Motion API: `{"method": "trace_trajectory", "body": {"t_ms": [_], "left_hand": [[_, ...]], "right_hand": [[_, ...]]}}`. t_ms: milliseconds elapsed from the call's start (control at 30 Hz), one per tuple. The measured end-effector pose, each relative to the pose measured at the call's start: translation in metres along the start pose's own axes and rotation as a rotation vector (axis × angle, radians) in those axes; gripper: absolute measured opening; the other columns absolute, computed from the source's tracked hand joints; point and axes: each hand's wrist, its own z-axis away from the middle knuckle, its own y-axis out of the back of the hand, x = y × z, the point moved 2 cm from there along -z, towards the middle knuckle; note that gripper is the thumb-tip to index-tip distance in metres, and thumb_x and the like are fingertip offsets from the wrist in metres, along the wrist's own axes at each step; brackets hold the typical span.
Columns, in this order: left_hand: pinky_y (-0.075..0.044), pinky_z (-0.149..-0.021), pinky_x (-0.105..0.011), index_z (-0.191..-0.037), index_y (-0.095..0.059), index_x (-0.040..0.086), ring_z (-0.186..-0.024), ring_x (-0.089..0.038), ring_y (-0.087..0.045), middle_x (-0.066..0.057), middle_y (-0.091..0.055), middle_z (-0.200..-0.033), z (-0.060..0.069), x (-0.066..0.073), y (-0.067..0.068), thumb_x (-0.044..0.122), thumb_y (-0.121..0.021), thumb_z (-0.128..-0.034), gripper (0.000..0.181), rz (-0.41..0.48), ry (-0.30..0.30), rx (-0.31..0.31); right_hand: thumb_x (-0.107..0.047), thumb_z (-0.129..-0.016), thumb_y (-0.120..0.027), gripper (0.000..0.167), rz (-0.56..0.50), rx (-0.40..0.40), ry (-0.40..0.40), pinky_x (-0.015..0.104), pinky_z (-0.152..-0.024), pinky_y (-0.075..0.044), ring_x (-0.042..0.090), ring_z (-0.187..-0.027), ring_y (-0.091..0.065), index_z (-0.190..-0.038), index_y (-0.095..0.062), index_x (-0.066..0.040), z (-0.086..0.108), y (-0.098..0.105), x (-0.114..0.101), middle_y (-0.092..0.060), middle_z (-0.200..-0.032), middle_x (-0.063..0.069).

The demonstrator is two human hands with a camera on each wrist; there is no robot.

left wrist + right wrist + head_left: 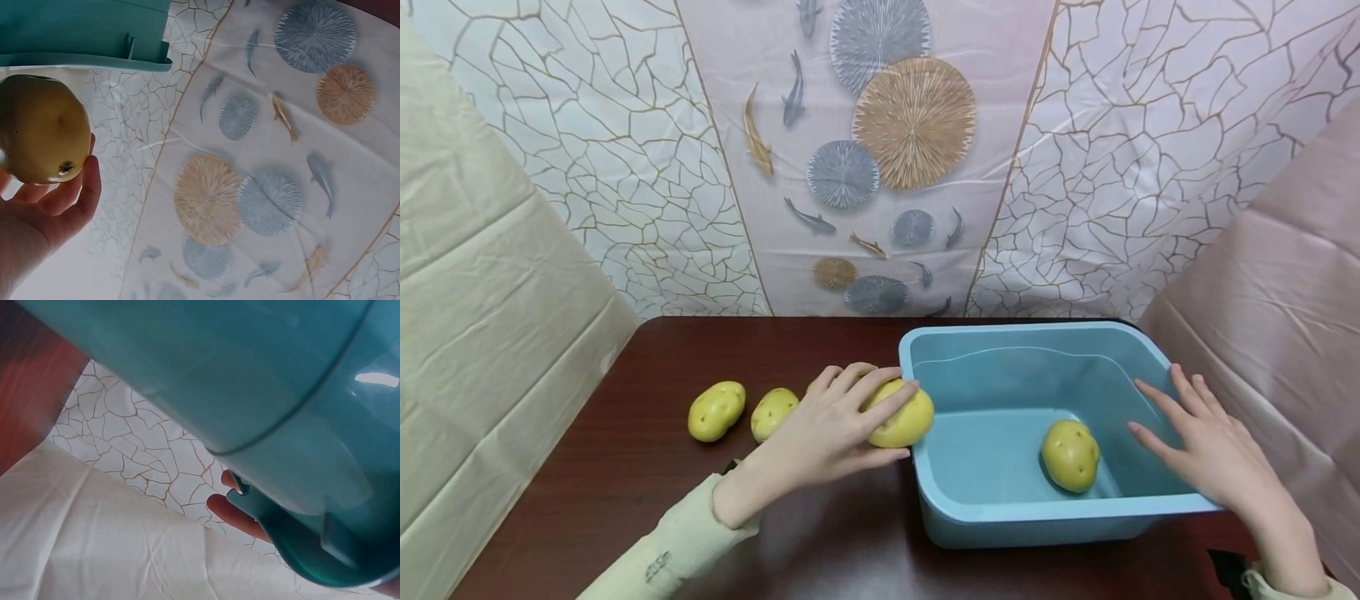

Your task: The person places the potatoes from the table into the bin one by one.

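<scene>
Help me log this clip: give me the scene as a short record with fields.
Left hand: holds a yellow potato by the left rim of the blue basin
Right hand: fingers spread, at the basin's right rim
In basin: one potato
On dark table: leftmost potato, another potato beside it
Backdrop: patterned cloth

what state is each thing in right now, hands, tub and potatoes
Blue tub: open-topped, one potato inside
Potato in the tub: resting on its floor
Left hand: gripping a potato
Held potato: at the tub's left rim, outside
Right hand: fingers spread at the tub's right rim
Leftmost potato: lying on the table
Potato beside it: lying there, partly hidden
</scene>
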Motion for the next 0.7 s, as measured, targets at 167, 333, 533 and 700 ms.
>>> {"method": "trace_trajectory", "body": {"t_ms": [167, 333, 533, 700], "left_hand": [[-0.042, -0.074, -0.033, -0.124, -0.050, 0.019, -0.101, -0.018, -0.051, -0.002, -0.055, -0.115, -0.007, 0.003, -0.002, 0.055, -0.059, -0.0747, 0.062, 0.019, -0.024, -0.014], [-0.042, -0.074, -0.032, -0.124, -0.050, 0.019, -0.099, -0.018, -0.051, -0.001, -0.055, -0.115, -0.014, 0.004, -0.004, 0.057, -0.058, -0.0744, 0.062, 0.029, -0.041, -0.022], [-0.041, -0.075, -0.032, -0.126, -0.048, 0.020, -0.101, -0.017, -0.050, -0.001, -0.054, -0.117, -0.021, 0.005, -0.006, 0.057, -0.057, -0.0756, 0.063, 0.038, -0.049, -0.039], [-0.040, -0.076, -0.032, -0.126, -0.048, 0.020, -0.100, -0.017, -0.050, -0.001, -0.054, -0.117, -0.028, 0.007, -0.006, 0.057, -0.056, -0.0760, 0.063, 0.030, -0.062, -0.043]], "right_hand": [[-0.049, -0.086, -0.047, 0.069, -0.003, -0.007, -0.002, 0.072, -0.082, -0.015, 0.045, -0.132, 0.011, -0.138, -0.031, -0.007, 0.001, 0.000, -0.001, 0.004, -0.145, 0.028], [-0.048, -0.086, -0.048, 0.068, -0.007, 0.008, 0.002, 0.072, -0.082, -0.015, 0.045, -0.132, 0.011, -0.138, -0.032, -0.007, 0.000, -0.001, 0.000, 0.003, -0.146, 0.028], [-0.048, -0.086, -0.048, 0.068, -0.001, 0.015, 0.007, 0.072, -0.082, -0.016, 0.045, -0.132, 0.010, -0.137, -0.032, -0.007, -0.001, 0.000, 0.000, 0.003, -0.145, 0.028], [-0.049, -0.086, -0.048, 0.068, 0.007, 0.021, 0.002, 0.072, -0.082, -0.016, 0.046, -0.132, 0.010, -0.137, -0.033, -0.006, -0.001, 0.000, 0.000, 0.003, -0.145, 0.028]]}}
